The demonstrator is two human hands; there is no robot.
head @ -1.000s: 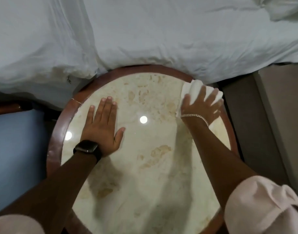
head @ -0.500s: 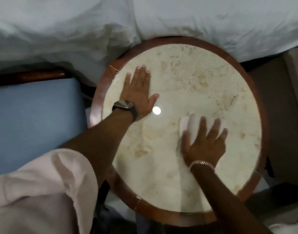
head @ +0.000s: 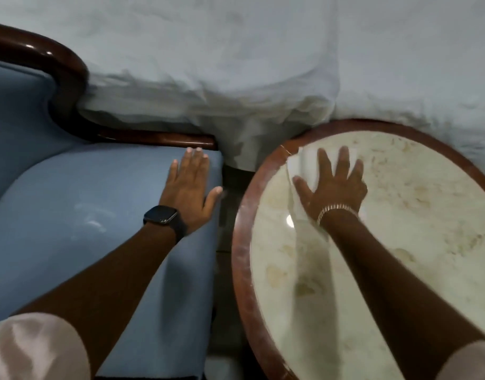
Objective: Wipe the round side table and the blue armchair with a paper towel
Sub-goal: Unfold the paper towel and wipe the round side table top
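Paper towel (head: 301, 171) under flat right hand (head: 335, 187) on table (head: 242, 242), left hand (head: 190, 187) spread on armchair (head: 71, 215)

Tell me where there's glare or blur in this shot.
Head view: a bright lamp glare sits on the table beside the right hand; a fainter sheen marks the armchair seat; motion blur softens the bedsheet and sleeves.
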